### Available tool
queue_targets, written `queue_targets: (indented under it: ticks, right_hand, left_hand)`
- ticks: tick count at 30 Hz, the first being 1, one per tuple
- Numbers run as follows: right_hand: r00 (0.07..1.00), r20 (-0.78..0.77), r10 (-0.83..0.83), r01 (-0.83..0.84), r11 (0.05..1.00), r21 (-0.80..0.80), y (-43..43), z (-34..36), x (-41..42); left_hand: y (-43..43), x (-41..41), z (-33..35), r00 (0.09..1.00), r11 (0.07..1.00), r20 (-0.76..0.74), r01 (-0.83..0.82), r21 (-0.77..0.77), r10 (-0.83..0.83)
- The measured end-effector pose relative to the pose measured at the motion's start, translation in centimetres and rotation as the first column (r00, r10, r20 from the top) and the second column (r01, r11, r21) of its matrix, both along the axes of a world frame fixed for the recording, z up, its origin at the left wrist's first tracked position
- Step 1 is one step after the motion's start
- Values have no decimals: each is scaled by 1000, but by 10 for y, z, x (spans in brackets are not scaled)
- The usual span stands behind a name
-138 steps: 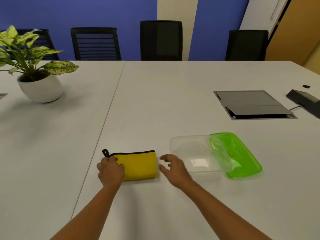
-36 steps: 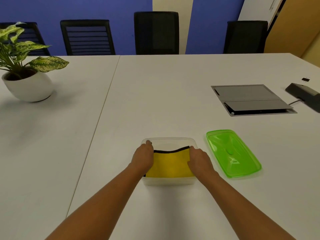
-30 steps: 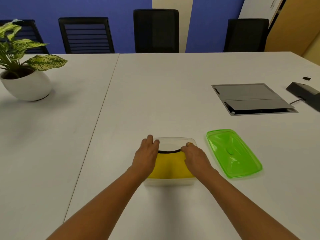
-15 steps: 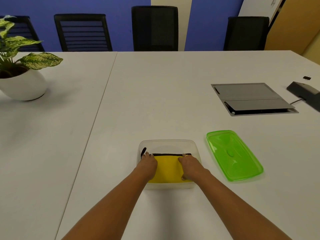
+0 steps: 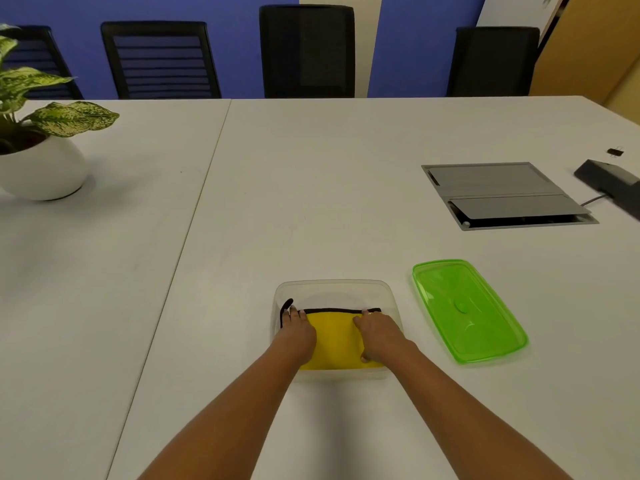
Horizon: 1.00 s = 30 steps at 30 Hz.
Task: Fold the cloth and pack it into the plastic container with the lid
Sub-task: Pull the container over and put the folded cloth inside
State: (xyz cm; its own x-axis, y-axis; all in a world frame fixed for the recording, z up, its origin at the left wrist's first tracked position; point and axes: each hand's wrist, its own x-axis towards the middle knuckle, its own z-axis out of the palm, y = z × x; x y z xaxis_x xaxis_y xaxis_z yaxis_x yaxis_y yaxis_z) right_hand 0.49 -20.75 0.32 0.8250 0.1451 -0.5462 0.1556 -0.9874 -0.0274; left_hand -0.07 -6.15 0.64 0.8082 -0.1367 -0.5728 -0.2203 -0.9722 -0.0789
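Note:
A folded yellow cloth (image 5: 334, 341) with black edging lies inside the clear plastic container (image 5: 332, 283) near the table's front edge. Its black hanging loop (image 5: 285, 306) curls up at the container's left wall. My left hand (image 5: 298, 332) lies palm down on the cloth's left part, fingers stretched toward the far edge. My right hand (image 5: 379, 332) lies flat on the right part, thumb along the near side. Both press on the cloth without gripping it. The green lid (image 5: 467, 310) lies on the table just right of the container, apart from it.
A potted plant (image 5: 38, 161) in a white pot stands far left. A grey cable hatch (image 5: 502, 195) is set into the table at the right, with a black device (image 5: 609, 178) and its cable beyond. Black chairs (image 5: 306, 50) line the far side.
The cloth went from the table into the container, which now sits left of the lid. In the last second my hands slid back from the far rim and flattened the cloth.

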Motion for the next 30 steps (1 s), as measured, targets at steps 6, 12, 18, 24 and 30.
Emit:
queue_targets:
  ticks: [6, 12, 18, 24, 30]
  right_hand:
    - [998, -61, -8, 15, 993, 117, -1, 6, -5]
    - [993, -118, 24, -19, 999, 49, 14, 3, -9]
    - [991, -106, 80, -81, 997, -9, 18, 3, -4]
    - [993, -89, 79, -82, 996, -38, 20, 1, -4]
    - [997, -55, 56, -57, 998, -6, 17, 0, -5]
  left_hand:
    - [6, -1, -1, 1000, 981, -1, -15, -194, 15]
    - [6, -1, -3, 985, 978, -150, 50, -202, -81]
    - [6, 1, -7, 977, 984, -198, 40, -171, -75]
    - [4, 0, -11, 977, 987, -206, 24, -160, -58]
    - [8, 0, -13, 991, 975, -128, 9, -221, -38]
